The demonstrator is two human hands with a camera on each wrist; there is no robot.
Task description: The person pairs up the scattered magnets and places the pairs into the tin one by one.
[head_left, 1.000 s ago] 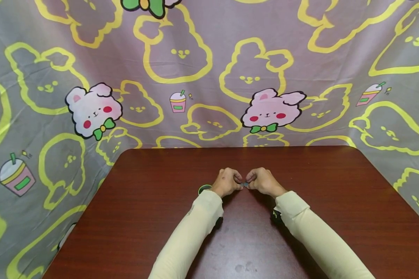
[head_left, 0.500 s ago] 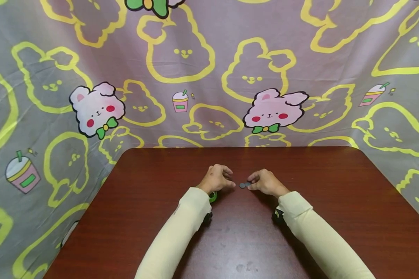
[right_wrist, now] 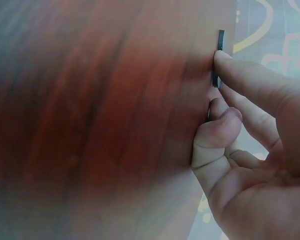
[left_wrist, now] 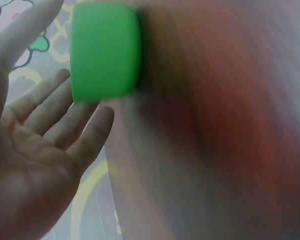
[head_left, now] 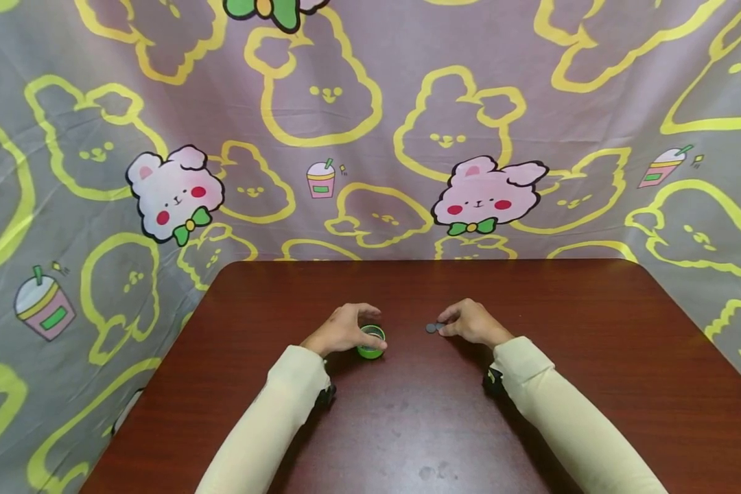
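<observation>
My left hand [head_left: 344,328] is spread around the left side of a small round green tub [head_left: 370,353], its thumb on the near side and fingers on the far side. In the left wrist view the green tub [left_wrist: 106,52] overlaps the fingertips, and the palm is bare. To the right, my right hand [head_left: 472,322] pinches a small dark grey disc [head_left: 441,327] between thumb and fingers at the tabletop. A second such disc [head_left: 431,328] lies just left of it. From the right wrist, a thin dark disc edge [right_wrist: 215,80] shows by the thumb tip.
Both hands work over a dark reddish-brown wooden table [head_left: 420,412], with the tub left of the discs. A patterned cloth [head_left: 383,123] hangs behind the table's far edge and along its sides. Dark cameras are strapped at both wrists.
My left hand has let go near the discs and moved left to the green tub. The discs now show side by side. My right hand has stayed nearly in place.
</observation>
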